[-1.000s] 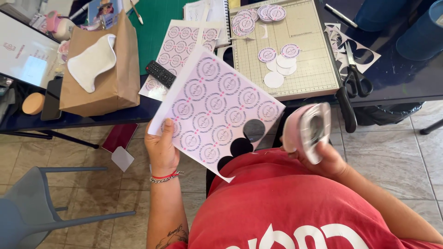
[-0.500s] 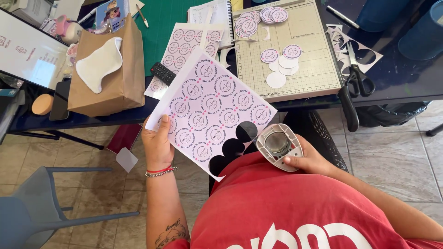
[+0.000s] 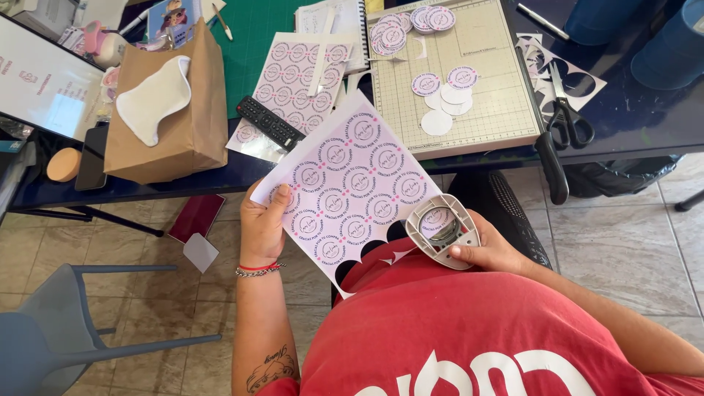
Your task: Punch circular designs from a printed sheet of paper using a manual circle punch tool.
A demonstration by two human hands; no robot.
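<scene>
My left hand (image 3: 262, 227) holds a white sheet printed with pink round labels (image 3: 347, 191) by its left edge, above my lap. Several round holes are cut out along the sheet's lower edge. My right hand (image 3: 490, 249) grips a grey and white circle punch (image 3: 441, 229), which sits over the sheet's lower right edge with one printed label showing through its window.
On the dark blue table lie a paper trimmer board (image 3: 458, 81) with cut round labels (image 3: 444, 95), a second label sheet (image 3: 293, 81), a black remote (image 3: 269, 122), scissors (image 3: 568, 117), and a brown paper bag (image 3: 172, 110). A blue-grey chair (image 3: 66, 330) stands lower left on the tiled floor.
My right hand has turned the punch face up and brought it left onto the sheet's lower right edge. The left hand has kept hold of the sheet.
</scene>
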